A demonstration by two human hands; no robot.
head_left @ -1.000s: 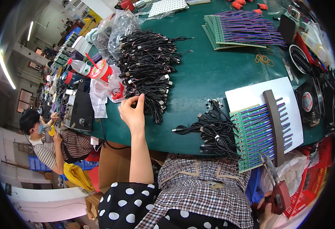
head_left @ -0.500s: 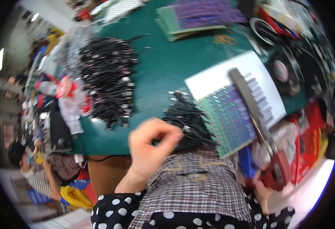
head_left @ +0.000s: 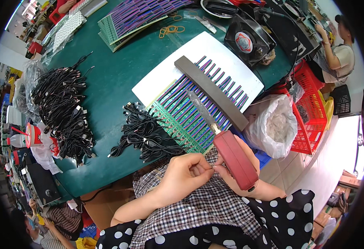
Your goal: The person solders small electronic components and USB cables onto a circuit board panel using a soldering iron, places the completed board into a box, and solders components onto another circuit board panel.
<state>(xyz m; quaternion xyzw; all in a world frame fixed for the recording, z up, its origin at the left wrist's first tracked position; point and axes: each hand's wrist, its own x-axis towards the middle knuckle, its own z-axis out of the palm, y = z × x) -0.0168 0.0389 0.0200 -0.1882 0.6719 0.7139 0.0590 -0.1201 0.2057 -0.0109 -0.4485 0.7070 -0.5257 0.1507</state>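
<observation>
Both hands meet over the lap, below the bench (head_left: 119, 79) edge. The left hand (head_left: 185, 174) pinches something tiny (too small to identify); the right hand (head_left: 240, 166), mostly hidden, grips a red-handled soldering iron (head_left: 231, 155).

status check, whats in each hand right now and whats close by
Left hand pinching a small part at its fingertips, too small to identify. Right hand gripping red-handled tool. Black cable bundle and green strip board just ahead on the table.
</observation>
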